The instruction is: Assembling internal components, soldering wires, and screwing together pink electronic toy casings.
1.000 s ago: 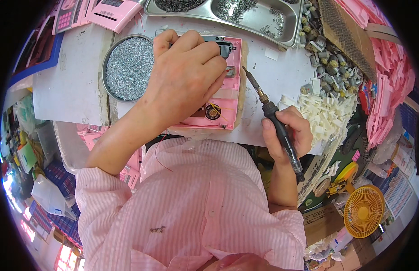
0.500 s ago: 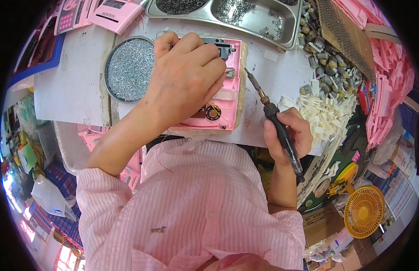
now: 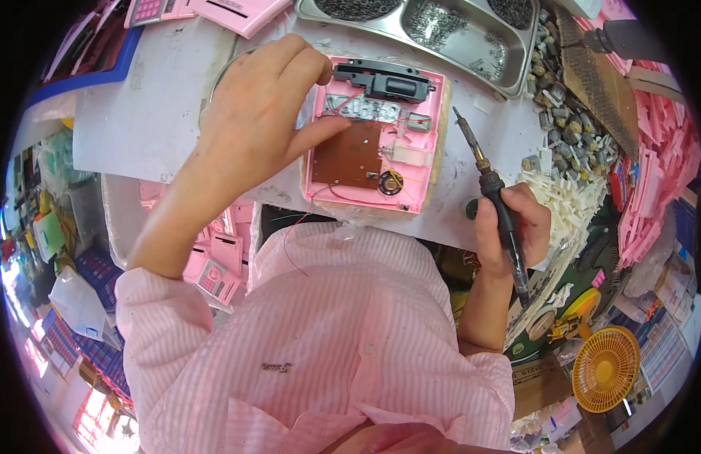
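Casing (image 3: 435, 163) on bench (image 3: 124, 113). Inside it: mechanism (image 3: 396, 87) at back, circuit board (image 3: 347, 155) left, motor (image 3: 418, 122) near right wall, speaker (image 3: 390, 182) right of board's near end. Left hand (image 3: 256, 113) over casing's left edge. Right hand (image 3: 533, 227), holding soldering iron (image 3: 496, 189), right of casing. Compartment tray (image 3: 471, 59) behind; motor heap (image 3: 564, 117) right of tray; small-parts heap (image 3: 573, 200) nearer.

Bright, fairly even light covers the counter (image 3: 139, 113), with only faint, soft shadows. The metal tray (image 3: 460, 54) along its far edge catches pale glints. Off beyond the near left corner, a window-like patch (image 3: 97, 412) burns out to white, fringed pink. The open pink case (image 3: 417, 185) is reasonably sharp; toward the rim straight edges bow, small clutter turns soft and stretched, and black vignetting swallows the view's corners.
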Demonstrator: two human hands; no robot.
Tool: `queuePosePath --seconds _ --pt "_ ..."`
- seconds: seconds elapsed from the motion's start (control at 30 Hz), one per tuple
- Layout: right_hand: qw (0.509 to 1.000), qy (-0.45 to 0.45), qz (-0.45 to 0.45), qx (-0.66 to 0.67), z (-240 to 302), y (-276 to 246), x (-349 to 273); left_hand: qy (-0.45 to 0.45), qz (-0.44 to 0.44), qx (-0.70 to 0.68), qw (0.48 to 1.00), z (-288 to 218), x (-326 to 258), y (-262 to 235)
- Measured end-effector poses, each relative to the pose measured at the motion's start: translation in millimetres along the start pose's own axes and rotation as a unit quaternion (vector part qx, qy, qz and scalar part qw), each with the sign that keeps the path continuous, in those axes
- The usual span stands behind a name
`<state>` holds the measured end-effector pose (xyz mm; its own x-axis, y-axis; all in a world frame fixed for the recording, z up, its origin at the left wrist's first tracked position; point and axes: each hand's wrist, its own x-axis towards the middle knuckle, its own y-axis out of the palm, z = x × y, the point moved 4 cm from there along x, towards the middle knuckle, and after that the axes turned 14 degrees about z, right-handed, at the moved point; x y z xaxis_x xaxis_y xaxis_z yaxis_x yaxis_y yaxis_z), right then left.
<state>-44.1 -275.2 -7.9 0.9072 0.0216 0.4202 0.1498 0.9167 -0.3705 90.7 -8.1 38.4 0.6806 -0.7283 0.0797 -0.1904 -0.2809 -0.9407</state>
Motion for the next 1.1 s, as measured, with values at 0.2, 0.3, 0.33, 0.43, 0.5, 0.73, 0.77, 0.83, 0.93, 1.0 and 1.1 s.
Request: queuePosePath --seconds 0.2,0.3,0.33,0.43,0.5,0.73,0.77,0.83,0.93,1.0,1.1 --pt "1.000 -0.012 -0.004 0.006 4 0 2 -0.174 0.148 -0.027 0.973 7 -30 19" --pt "1.000 -0.012 0.007 0.003 8 8 10 -0.179 0.005 -0.122 0.976 8 -29 39" --pt "1.000 -0.017 0.015 0.003 9 9 13 -0.191 -0.032 -0.146 0.970 10 -29 43" --pt "0.999 -0.028 0.033 0.005 9 16 21 -0.193 -0.029 -0.284 0.939 4 -24 44" --pt "0.999 -0.029 0.040 0.013 9 20 24 -0.212 -0.024 -0.365 0.906 4 -25 55" --pt "0.978 0.137 0.026 0.156 13 56 52 -0.157 -0.012 -0.517 0.842 -7 -9 66" --pt "0.971 0.158 0.043 0.175 13 63 59 -0.134 -0.016 -0.500 0.855 -7 -7 64" --pt "0.962 0.172 0.062 0.202 11 76 70 -0.090 -0.026 -0.464 0.881 -6 -4 61" --pt "0.962 0.150 0.064 0.219 9 88 81 -0.044 -0.111 -0.447 0.886 -4 1 63" --pt "0.964 0.150 0.059 0.211 10 90 86 -0.102 -0.050 -0.527 0.842 -5 0 64" --pt "0.970 0.135 0.048 0.196 9 90 87 -0.134 0.008 -0.553 0.823 -6 -2 66"
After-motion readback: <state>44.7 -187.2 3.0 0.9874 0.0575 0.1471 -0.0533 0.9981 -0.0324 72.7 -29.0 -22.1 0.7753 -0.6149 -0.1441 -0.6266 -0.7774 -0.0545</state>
